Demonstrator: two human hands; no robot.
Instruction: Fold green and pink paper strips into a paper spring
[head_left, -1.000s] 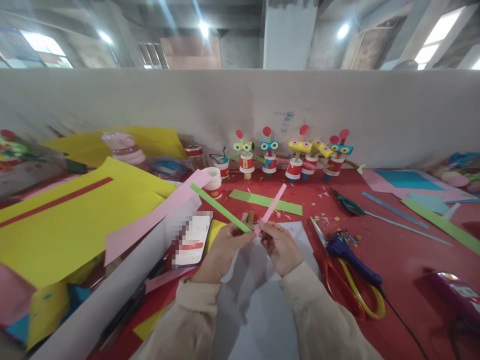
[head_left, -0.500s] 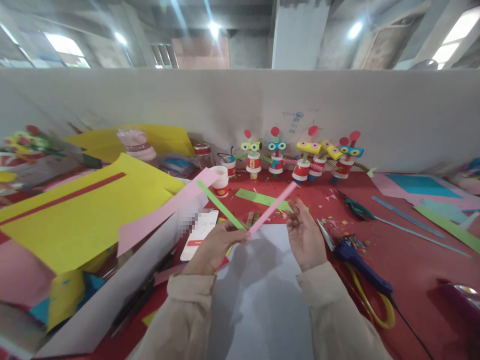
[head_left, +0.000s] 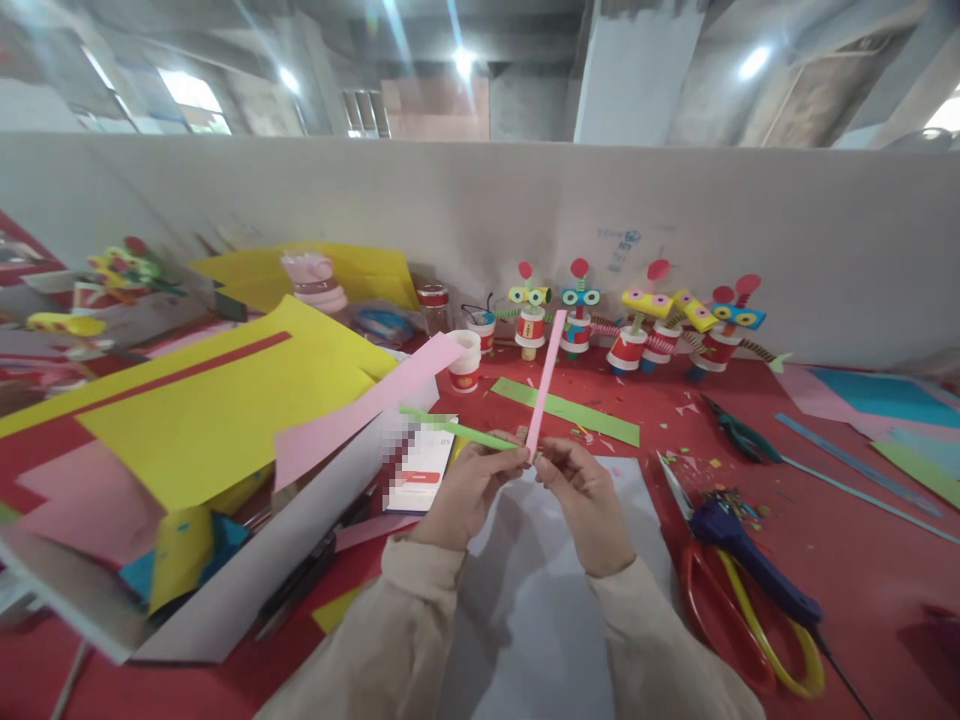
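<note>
Just above a white sheet (head_left: 525, 620), my two hands meet at the joined ends of two narrow paper strips. My left hand (head_left: 476, 485) pinches the green paper strip (head_left: 461, 430), which points off to the left. Standing up from the same joint, the pink paper strip (head_left: 547, 380) leans slightly right. My right hand (head_left: 589, 495) has thumb and fingers closed at the strips' meeting point; the exact fold under the fingertips is hidden. Beyond my hands lies a wider green paper strip (head_left: 592, 412).
Paper-cup figures (head_left: 531, 325) line the back wall. At right are scissors (head_left: 750, 620), a blue glue gun (head_left: 750, 555) and pliers (head_left: 739, 430). Left are yellow sheets (head_left: 315, 370), a phone (head_left: 424, 470) and a white box edge (head_left: 247, 570). Paper cups (head_left: 465, 362) stand mid-back.
My right hand has come in from the right and closed at the strips' joint. The pink strip has swung more upright, and the green one has tipped lower toward the left.
</note>
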